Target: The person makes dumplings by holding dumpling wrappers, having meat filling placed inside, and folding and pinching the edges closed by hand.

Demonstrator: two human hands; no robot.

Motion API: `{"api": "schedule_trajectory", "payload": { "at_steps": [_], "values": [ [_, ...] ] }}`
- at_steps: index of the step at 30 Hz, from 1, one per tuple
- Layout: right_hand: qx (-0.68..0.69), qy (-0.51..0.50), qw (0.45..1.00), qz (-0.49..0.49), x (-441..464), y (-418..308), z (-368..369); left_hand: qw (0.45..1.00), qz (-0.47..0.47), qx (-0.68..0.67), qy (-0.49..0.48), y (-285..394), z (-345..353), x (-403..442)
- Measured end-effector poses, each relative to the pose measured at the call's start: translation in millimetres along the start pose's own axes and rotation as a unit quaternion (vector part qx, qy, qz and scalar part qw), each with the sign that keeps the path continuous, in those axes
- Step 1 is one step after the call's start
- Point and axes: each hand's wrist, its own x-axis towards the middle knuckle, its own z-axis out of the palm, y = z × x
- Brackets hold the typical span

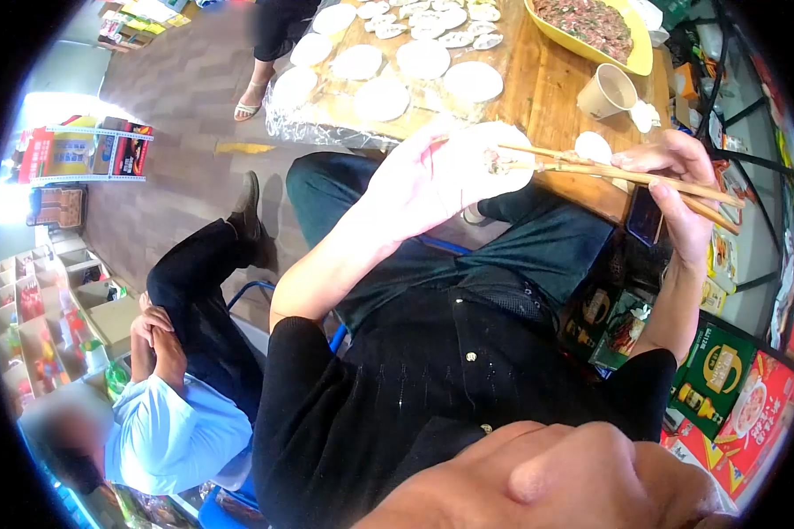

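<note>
My left hand [419, 181] holds a round dough wrapper [505, 181] out flat over my lap, near the table's edge. A small dab of meat filling [492, 160] lies on the wrapper. My right hand [679, 176] is closed around a pair of wooden chopsticks [631, 170], whose tips reach the filling. Beyond my hands, several round wrappers [382, 100] lie on the plastic-covered part of the table, with folded dumplings [454, 39] behind them. A yellow bowl [641, 55] holds minced meat filling [587, 26].
A paper cup [607, 91] stands on the wooden table [538, 97]. A dark phone [645, 216] is by its near right corner. At my left sits a person in a light blue shirt [176, 432]. Boxes [715, 361] are stacked at my right, and another person's leg [258, 84] shows beyond the table.
</note>
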Motion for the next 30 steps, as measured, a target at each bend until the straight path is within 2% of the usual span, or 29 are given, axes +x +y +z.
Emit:
{"api": "schedule_trajectory", "payload": {
  "at_steps": [2, 6, 8, 9, 10, 12, 14, 15, 16, 18, 22, 24, 25, 26, 28, 30],
  "values": [
    [-0.004, 0.000, 1.000, -0.008, 2.7, -3.4, -1.6, 0.999, -0.008, -0.038, -0.034, 0.5, -0.6, 0.2],
    [0.029, 0.009, 0.999, -0.033, 7.8, 1.0, -9.3, 0.999, -0.005, -0.019, -0.037, -1.2, -14.4, 3.2],
    [0.074, 0.026, 0.996, -0.031, 12.2, 4.7, -10.8, 0.982, -0.048, -0.155, -0.098, -1.7, -29.3, 7.9],
    [0.086, 0.099, 0.991, 0.012, 12.5, 5.9, -12.4, 0.985, -0.039, -0.138, -0.098, -3.9, -20.4, 6.4],
    [0.099, 0.144, 0.985, -0.006, 19.0, 12.3, -17.2, 0.981, -0.046, -0.153, -0.110, -6.9, -20.9, 7.1],
    [0.084, 0.227, 0.970, -0.007, 41.4, 19.3, -27.8, 0.994, -0.056, -0.078, -0.058, -12.1, -23.5, 9.9],
    [-0.005, 0.248, 0.969, 0.002, 66.1, 26.6, -35.5, 0.996, -0.052, -0.069, -0.013, -19.4, -18.2, 8.9],
    [-0.135, 0.240, 0.961, -0.024, 84.7, 50.1, -50.2, 0.994, -0.069, -0.080, -0.037, -22.1, -15.5, 10.4],
    [-0.133, 0.222, 0.966, -0.007, 96.1, 58.6, -54.1, 0.990, -0.081, -0.100, -0.051, -27.8, -19.3, 8.1],
    [-0.239, 0.203, 0.950, 0.005, 111.8, 60.7, -45.6, 0.993, -0.086, -0.075, -0.043, -34.8, -23.0, 9.3],
    [-0.268, 0.177, 0.947, 0.026, 147.5, 84.6, -37.6, 0.991, -0.104, -0.080, -0.025, -39.2, -38.9, 11.9],
    [-0.259, 0.159, 0.952, -0.048, 167.0, 111.3, -39.9, 0.992, -0.105, -0.073, -0.010, -38.5, -42.3, 11.4],
    [-0.324, 0.164, 0.928, -0.088, 175.5, 117.7, -38.7, 0.992, -0.102, -0.071, -0.004, -37.9, -39.0, 11.0],
    [-0.323, 0.166, 0.927, -0.089, 178.6, 122.0, -40.9, 0.992, -0.102, -0.068, -0.005, -37.1, -38.0, 10.3],
    [-0.439, 0.124, 0.886, -0.080, 183.6, 124.1, -41.8, 0.993, -0.094, -0.074, 0.000, -35.8, -37.2, 8.5],
    [-0.439, 0.136, 0.881, -0.110, 183.8, 129.3, -41.5, 0.993, -0.092, -0.079, -0.001, -35.4, -39.3, 7.4]
  ]
}}
